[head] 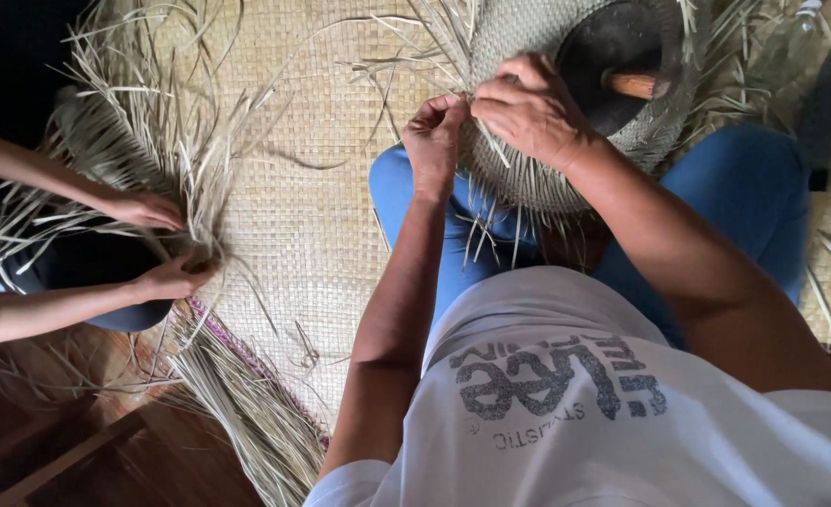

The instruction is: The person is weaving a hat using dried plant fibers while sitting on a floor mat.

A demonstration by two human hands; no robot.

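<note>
Pinching thin straw strips at the rim of a half-woven basket [566,178], the left hand [434,136] is curled into a tight fist around a few strands, knuckles up. The right hand [533,108] lies just beside it, touching it, fingers folded narrow over the same edge and pressing the loose strips down. The basket rests on the person's lap, between knees in blue trousers [744,197], its unwoven ends fanning out all round. A dark round mould [613,56] with a short wooden handle [633,84] sits inside the basket's top. Beneath everything lies a woven mat [312,207] on the floor. Well apart to the left, another person's two hands [157,244] work at a second bundle of straw strips [134,141], and a sheaf of loose straw [246,413] lies along the mat's edge.
</note>
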